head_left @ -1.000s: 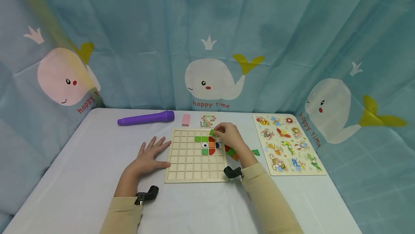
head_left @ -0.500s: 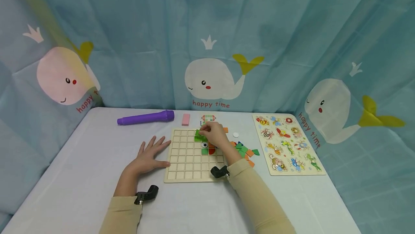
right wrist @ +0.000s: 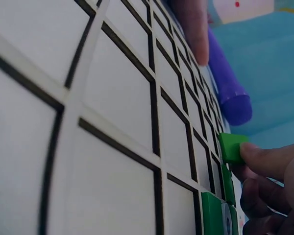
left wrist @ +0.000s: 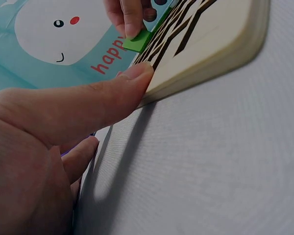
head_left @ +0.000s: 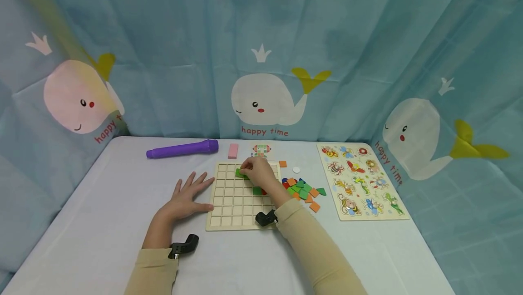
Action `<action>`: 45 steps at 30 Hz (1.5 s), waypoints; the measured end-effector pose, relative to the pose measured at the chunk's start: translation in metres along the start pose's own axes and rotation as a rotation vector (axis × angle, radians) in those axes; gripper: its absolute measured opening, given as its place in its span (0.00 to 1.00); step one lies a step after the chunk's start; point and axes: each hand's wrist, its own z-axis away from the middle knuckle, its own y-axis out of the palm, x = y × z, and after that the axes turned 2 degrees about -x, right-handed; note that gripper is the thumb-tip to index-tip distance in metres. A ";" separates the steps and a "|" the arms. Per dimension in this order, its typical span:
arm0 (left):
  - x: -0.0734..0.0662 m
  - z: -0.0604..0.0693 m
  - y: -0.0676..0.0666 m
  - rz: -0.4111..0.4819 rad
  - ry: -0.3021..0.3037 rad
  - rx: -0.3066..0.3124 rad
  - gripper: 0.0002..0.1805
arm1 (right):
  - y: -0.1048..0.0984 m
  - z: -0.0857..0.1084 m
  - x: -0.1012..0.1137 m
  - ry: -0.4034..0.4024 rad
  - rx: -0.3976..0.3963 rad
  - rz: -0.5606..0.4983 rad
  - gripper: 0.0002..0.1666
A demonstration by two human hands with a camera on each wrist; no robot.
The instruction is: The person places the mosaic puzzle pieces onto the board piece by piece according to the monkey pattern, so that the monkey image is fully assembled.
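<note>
Grid board [head_left: 228,195]: lies flat on the white table [head_left: 81,222], short of the far edge. Progress judged to be early. Pieces seen set in it include a green square [head_left: 257,191], a red piece [head_left: 264,192] partly covered and, in the right wrist view, an eye tile [right wrist: 227,219]. Squares along the board's left and near edges show bare wood.

Right hand [head_left: 261,172]: thumb and fingers pinch a green tile [head_left: 239,173] at the squares towards the board's far edge. Whether the tile is seated cannot be told.

Left hand [head_left: 183,199]: fingers straight and spread, thumb tip touching the board's left edge, apparently steadying it.

Outstanding: a pile of loose pieces [head_left: 301,188], mainly green and orange, by the board's right edge. An orange tile [head_left: 283,164] lies just beside the far right corner, a white disc [head_left: 296,170] further right.

Surroundings: purple microphone [head_left: 182,149], pink block [head_left: 233,151] and picture card [head_left: 261,148] near the table's far edge; insect puzzle [head_left: 341,211] towards its far right corner.

Obstruction: none noted at the tile, but the right hand hides several squares from the head view.
</note>
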 end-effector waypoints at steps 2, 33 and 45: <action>0.001 0.000 0.000 -0.002 -0.003 0.000 0.54 | 0.002 0.000 0.001 0.001 -0.002 0.019 0.06; 0.003 0.000 0.001 -0.003 0.002 -0.009 0.54 | -0.035 0.024 -0.008 0.019 -0.028 0.087 0.11; -0.001 0.001 0.000 -0.006 0.007 -0.014 0.54 | -0.054 0.052 -0.027 0.040 -0.082 0.101 0.09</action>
